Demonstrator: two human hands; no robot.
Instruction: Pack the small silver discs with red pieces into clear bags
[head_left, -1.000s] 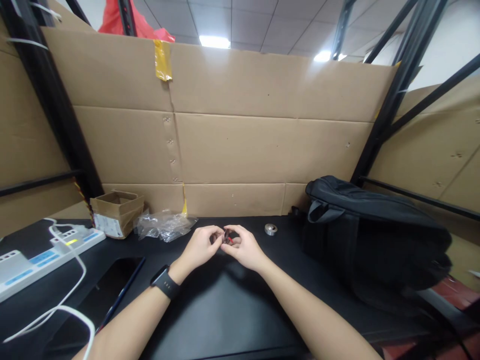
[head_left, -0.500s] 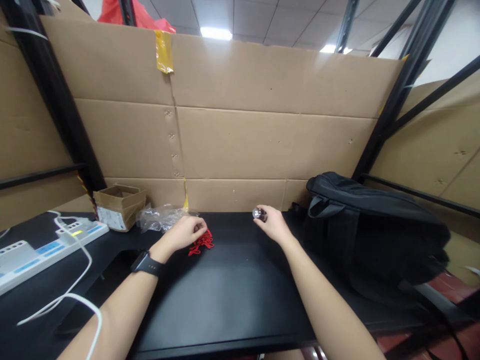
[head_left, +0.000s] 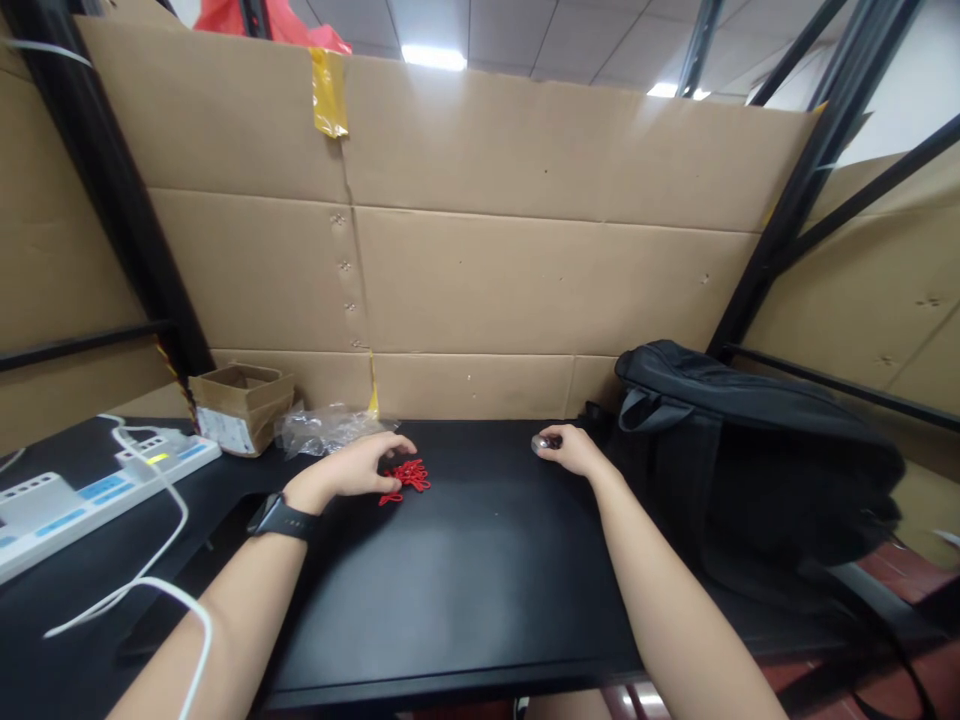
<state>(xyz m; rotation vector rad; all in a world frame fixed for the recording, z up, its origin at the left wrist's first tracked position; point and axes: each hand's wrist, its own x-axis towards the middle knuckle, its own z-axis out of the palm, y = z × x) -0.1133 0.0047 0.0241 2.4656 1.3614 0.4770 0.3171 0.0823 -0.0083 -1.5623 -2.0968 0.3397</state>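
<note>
Red cord (head_left: 415, 476) beside left fingers (head_left: 397, 441), metal piece (head_left: 538, 443) within right fingers (head_left: 553, 455)

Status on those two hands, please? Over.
Left hand open beside red cord bundle. Right hand gripping small shiny object. Black bag further right.

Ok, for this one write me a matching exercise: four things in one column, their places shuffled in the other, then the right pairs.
1. Tangled red cord
2. Small shiny object
3. Open cardboard box
4. Dark wristwatch

A. Between the power strip and the clear plastic
B. On the wrist of the left arm
C. At the fingertips of the right hand
D. Right by the spread fingers of the left hand

Pairs: 1-D, 2-C, 3-A, 4-B
</note>
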